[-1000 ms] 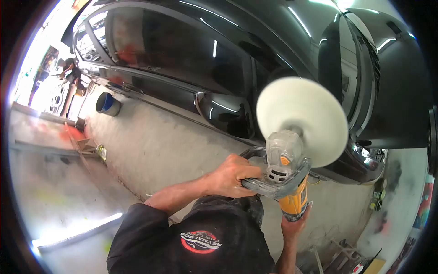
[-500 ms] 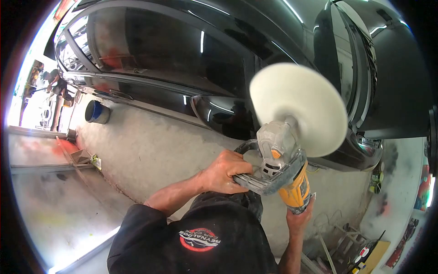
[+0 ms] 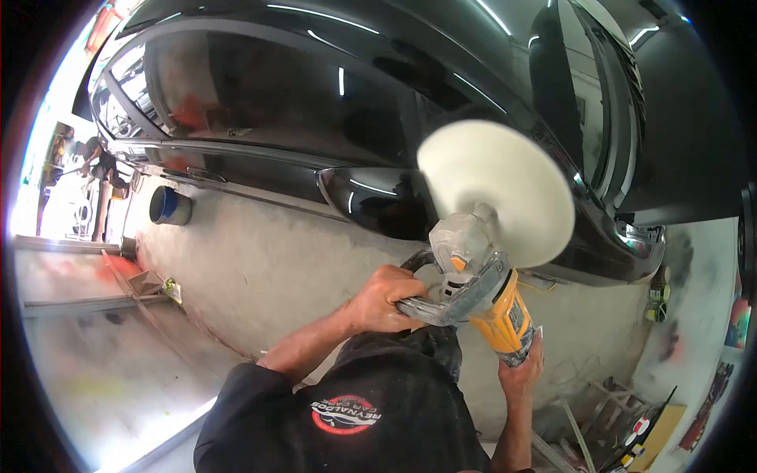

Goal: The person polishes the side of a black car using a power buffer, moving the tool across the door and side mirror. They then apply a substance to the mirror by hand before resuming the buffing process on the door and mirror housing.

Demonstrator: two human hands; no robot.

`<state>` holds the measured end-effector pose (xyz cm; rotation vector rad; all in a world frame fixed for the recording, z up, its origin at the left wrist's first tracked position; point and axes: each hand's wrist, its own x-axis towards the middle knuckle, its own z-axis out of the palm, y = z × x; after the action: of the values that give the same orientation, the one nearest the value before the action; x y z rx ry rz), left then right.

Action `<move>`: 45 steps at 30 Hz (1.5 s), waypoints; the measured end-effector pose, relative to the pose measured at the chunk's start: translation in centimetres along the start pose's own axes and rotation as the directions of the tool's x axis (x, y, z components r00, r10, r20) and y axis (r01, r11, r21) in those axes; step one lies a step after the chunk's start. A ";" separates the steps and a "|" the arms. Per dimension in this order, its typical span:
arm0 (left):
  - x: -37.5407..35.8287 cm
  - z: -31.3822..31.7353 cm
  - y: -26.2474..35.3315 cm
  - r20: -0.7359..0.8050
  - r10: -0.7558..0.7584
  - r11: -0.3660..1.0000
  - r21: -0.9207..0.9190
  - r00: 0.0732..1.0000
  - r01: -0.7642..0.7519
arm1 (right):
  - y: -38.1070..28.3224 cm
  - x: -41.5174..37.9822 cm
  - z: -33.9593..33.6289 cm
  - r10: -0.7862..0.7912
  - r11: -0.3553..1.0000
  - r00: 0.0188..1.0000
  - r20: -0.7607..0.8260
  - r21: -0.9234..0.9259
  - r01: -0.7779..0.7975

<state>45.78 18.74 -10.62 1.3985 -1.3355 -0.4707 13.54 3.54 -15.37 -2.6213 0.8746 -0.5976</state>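
Observation:
My left hand (image 3: pixel 386 299) is wrapped round the dark loop handle of a yellow and grey polisher (image 3: pixel 505 319). Round the rear end of its body my right hand (image 3: pixel 522 369) is closed, partly hidden by the tool. A large round white pad (image 3: pixel 501 189) on the polisher's head faces up and away from me, in front of the side of a glossy black car (image 3: pixel 260 169). Whether the pad touches the car cannot be made out. The car's black side mirror (image 3: pixel 378 201) lies just left of the pad.
A dark bucket (image 3: pixel 170 206) stands on the concrete floor (image 3: pixel 268 260) at the left. Another person (image 3: pixel 101 164) is far off at the left edge. Frames and assorted items (image 3: pixel 623 430) lie at the lower right, beside a paint-stained wall (image 3: pixel 678 315).
The polisher and both hands have shifted slightly in view, the pad a little left and down. The grips look the same. The car and surroundings have also moved slightly in view.

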 end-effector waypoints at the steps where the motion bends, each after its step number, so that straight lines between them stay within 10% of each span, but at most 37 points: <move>1: 0.1 0.1 0.1 0.000 0.006 1.000 0.017 1.000 -0.006 | 0.2 0.0 -0.1 0.005 1.000 1.000 0.012 0.005 -0.005; 45: 0.1 3.6 0.4 -0.112 -0.120 0.990 0.062 0.986 0.128 | 4.6 1.6 -1.6 -0.016 0.997 0.978 0.207 0.076 0.000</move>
<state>42.56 17.23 -11.41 1.5492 -1.1914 -0.4281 11.66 -1.28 -15.43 -2.5630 0.7621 -0.3436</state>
